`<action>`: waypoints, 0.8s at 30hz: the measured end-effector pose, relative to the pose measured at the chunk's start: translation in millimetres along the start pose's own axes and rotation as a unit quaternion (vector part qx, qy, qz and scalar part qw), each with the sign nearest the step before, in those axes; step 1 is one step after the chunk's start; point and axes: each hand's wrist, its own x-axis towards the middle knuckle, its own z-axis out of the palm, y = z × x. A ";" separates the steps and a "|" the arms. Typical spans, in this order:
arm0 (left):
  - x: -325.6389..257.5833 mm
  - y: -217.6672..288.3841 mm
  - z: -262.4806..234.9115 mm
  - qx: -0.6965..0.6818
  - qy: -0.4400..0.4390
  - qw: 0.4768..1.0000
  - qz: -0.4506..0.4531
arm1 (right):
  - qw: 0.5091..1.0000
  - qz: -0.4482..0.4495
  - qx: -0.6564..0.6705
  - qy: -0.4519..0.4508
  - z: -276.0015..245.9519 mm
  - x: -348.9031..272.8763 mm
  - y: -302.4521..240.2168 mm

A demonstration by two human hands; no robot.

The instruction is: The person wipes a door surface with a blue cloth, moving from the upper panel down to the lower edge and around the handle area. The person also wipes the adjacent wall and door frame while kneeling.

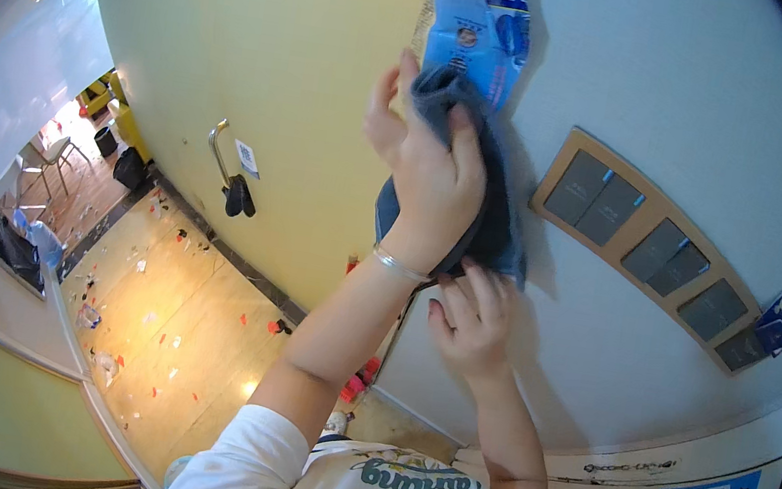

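- Grey cloth (pixel 498 235): I see it pressed flat against the pale wall (pixel 694 108), just at 12 o'clock of centre, hanging from under a blue packet (pixel 479 25) stuck higher up.
- Yellow door (pixel 268 54): at 10 o'clock, with a curved metal handle (pixel 219 150) and a dark thing hanging off it.
- Switch panel (pixel 658 249): a tan frame of grey rocker switches at 3 o'clock of the cloth, well apart from both hands.
- My left hand (pixel 432 175): spread over the cloth's upper part, fingers (pixel 462 139) curled around its top fold and holding it; a thin silver bangle (pixel 398 266) sits on the wrist.
- My right hand (pixel 470 322): at 6 o'clock of the cloth, fingers (pixel 486 284) narrow, pinching its lower edge.
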 end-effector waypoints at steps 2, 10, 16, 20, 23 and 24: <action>3.2 1.6 6.0 -0.001 0.040 0.999 0.014 | 0.999 0.019 0.023 0.017 -1.9 3.8 0.7; -99.2 -39.6 -4.5 0.089 -0.080 0.992 -0.045 | 0.995 0.073 0.030 0.059 7.6 -23.4 2.4; -200.8 -57.3 -33.7 0.087 -0.098 0.986 -0.108 | 0.993 0.115 0.017 0.022 18.2 -53.1 -6.9; -244.9 -93.5 -29.8 0.008 -0.076 0.984 -0.162 | 0.994 0.109 0.014 0.015 25.4 -59.0 -19.1; -232.3 -109.0 -19.1 -0.140 -0.067 0.966 -0.205 | 0.993 0.115 0.014 0.024 28.1 -53.1 -23.2; -215.0 -108.5 -15.9 -0.189 -0.076 0.953 -0.225 | 0.992 0.126 0.015 0.028 30.4 -51.5 -25.1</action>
